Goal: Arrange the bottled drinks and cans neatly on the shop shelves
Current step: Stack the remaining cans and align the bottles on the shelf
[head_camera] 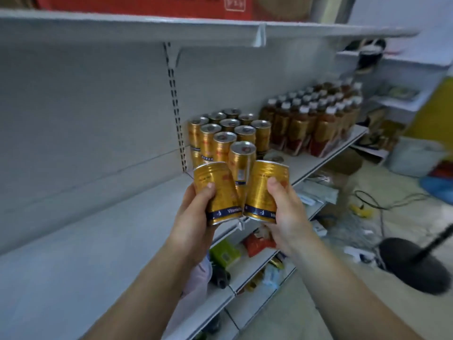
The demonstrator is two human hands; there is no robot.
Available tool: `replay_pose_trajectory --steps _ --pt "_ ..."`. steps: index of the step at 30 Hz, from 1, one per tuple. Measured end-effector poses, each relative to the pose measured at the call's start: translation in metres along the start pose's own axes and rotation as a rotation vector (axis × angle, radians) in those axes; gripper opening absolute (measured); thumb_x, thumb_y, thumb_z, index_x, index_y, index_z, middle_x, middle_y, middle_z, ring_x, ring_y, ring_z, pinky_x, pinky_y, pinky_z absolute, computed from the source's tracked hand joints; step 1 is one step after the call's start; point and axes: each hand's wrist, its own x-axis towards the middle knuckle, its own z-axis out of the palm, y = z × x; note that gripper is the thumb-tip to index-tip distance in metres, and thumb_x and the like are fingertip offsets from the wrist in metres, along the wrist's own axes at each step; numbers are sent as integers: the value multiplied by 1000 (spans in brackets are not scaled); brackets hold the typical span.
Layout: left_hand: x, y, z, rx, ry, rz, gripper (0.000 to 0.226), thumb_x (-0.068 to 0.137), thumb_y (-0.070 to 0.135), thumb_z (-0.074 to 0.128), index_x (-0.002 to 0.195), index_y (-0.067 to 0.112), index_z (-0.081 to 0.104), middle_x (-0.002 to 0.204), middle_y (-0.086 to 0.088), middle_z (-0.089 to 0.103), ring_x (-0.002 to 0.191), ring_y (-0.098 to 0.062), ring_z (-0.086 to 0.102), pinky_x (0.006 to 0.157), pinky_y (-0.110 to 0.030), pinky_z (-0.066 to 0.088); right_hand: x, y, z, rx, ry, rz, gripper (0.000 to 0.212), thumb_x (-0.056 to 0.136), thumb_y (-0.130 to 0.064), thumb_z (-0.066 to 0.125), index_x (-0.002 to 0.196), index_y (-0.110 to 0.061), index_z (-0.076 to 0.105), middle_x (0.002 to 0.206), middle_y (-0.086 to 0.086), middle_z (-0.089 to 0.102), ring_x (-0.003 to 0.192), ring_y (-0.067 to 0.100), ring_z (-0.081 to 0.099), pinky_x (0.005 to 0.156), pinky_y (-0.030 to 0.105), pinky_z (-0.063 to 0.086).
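My left hand (196,217) grips a gold can (215,185) with a dark blue band, tilted left. My right hand (284,209) grips a second gold can (266,182), tilted right. Both cans are held side by side above the front edge of the white shelf (98,241). Just behind them stand several gold cans (228,136) in rows on the shelf, the nearest one (241,158) directly behind my two cans. Farther right on the same shelf stand several brown bottled drinks (316,119) with white caps.
The shelf's left part is bare. A lower shelf (255,273) holds mixed packets and a green box. A black round stand base (414,263), cables and boxes lie on the floor at the right. An upper shelf (171,28) carries a red carton.
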Motion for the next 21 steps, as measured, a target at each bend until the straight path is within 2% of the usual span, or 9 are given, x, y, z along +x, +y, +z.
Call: replay_pose_trajectory --steps 3,5,7,9,12,16,21 --pt "21 -13 21 68 -93 -19 62 69 28 66 128 15 50 113 -11 68 99 -26 68 80 -41 54 9 -15 -24 -20 97 -33 57 65 -52 75 113 -27 59 108 7 71 99 28 68 93 56 50" --pt "37 -22 34 163 -144 4 64 67 29 75 127 25 52 118 -6 67 105 -27 66 87 -48 52 17 -27 -39 -51 153 -59 58 63 -51 71 113 -25 59 105 8 71 94 27 69 89 56 52" --pt "48 -29 49 247 -194 57 61 59 40 73 118 39 56 116 2 67 107 -23 65 89 -51 51 28 -38 -55 -69 182 -88 54 66 -49 74 112 -25 59 105 8 70 93 28 69 86 55 54" --pt "56 -36 64 286 -200 109 52 54 46 72 104 52 58 110 9 68 103 -17 66 87 -50 53 41 -47 -71 -63 200 -119 51 66 -47 70 111 -27 58 106 6 68 95 26 68 84 48 56" --pt "64 -44 84 318 -148 134 45 52 48 71 94 57 59 103 13 69 101 -16 66 87 -49 54 61 -59 -91 -57 158 -151 50 67 -47 69 112 -29 58 103 2 68 96 22 67 85 45 54" --pt "84 -66 112 340 -55 178 64 52 49 72 113 43 54 108 8 67 101 -17 66 85 -47 55 101 -71 -121 -101 97 -170 38 68 -42 77 102 -32 62 97 -4 71 96 20 67 87 44 54" --pt "95 -98 151 410 148 218 54 51 48 73 100 53 51 106 10 65 99 -13 65 82 -36 53 146 -94 -155 -156 -96 -119 26 82 -28 72 104 -28 58 102 -1 67 91 16 67 79 34 54"
